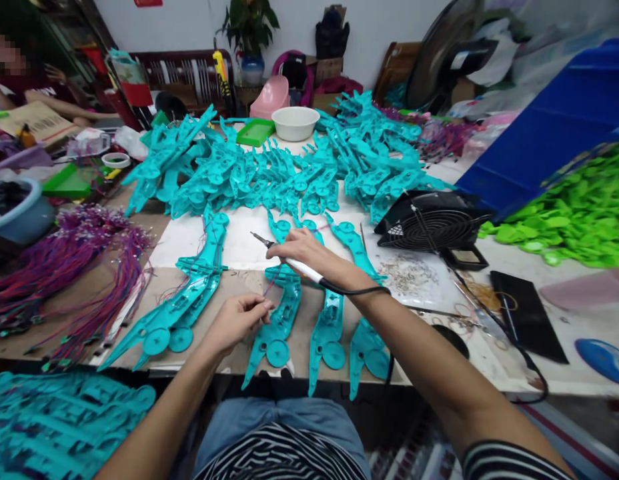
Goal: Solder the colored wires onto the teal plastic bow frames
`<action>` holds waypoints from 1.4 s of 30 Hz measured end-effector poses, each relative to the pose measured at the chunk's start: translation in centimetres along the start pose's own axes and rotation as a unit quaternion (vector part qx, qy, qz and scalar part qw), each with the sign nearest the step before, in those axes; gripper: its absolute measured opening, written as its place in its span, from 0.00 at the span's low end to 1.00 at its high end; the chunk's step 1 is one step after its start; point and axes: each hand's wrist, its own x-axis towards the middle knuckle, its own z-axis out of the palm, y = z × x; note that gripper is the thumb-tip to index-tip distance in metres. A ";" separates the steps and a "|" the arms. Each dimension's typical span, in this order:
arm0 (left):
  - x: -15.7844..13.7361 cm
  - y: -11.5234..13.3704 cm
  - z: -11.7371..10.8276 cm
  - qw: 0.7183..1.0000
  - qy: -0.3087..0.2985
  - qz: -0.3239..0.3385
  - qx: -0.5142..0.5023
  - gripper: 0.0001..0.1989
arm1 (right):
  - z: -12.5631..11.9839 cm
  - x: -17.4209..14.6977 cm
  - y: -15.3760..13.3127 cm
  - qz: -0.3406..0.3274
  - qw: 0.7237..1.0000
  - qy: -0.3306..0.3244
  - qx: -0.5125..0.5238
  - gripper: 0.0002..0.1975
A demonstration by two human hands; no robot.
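Note:
My right hand (309, 252) is closed around the white handle of a soldering iron (303, 269), whose metal tip points left, above the table. A black cord runs back from it along my forearm. Lower and to the left, my left hand (239, 321) pinches a thin reddish wire (270, 285) over a turquoise plastic part (278, 330). That part is long and curved, with a round disc near its lower end. To the right lie two similar turquoise parts (325, 327), and on the left is a stacked group (189, 293) with wires on it.
Turquoise parts are heaped (269, 173) across the back. Bundled purple and red wires (64, 280) lie at left. On the right are a black fan (429, 223), a blue bin (544, 127) and green pieces (574, 207). A person (39, 93) sits at far left.

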 end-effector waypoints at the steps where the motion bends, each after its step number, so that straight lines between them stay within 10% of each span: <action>1: 0.5 -0.5 0.4 1.000 0.015 -0.016 -0.021 0.24 | 0.9 0.2 0.4 -0.007 1.000 -0.003 0.008 0.12; 10: 1.7 -1.7 1.2 0.994 0.033 -0.061 -0.080 0.25 | 5.8 -5.9 -3.7 0.128 0.954 0.181 0.202 0.14; 20: 1.2 -0.4 0.3 0.976 0.003 0.068 0.207 0.09 | 8.2 -6.7 -5.7 0.136 0.954 0.204 0.171 0.13; 42: 0.5 -4.4 1.3 0.984 0.082 0.063 0.142 0.03 | 6.5 -13.0 -10.0 0.187 0.920 0.271 0.213 0.10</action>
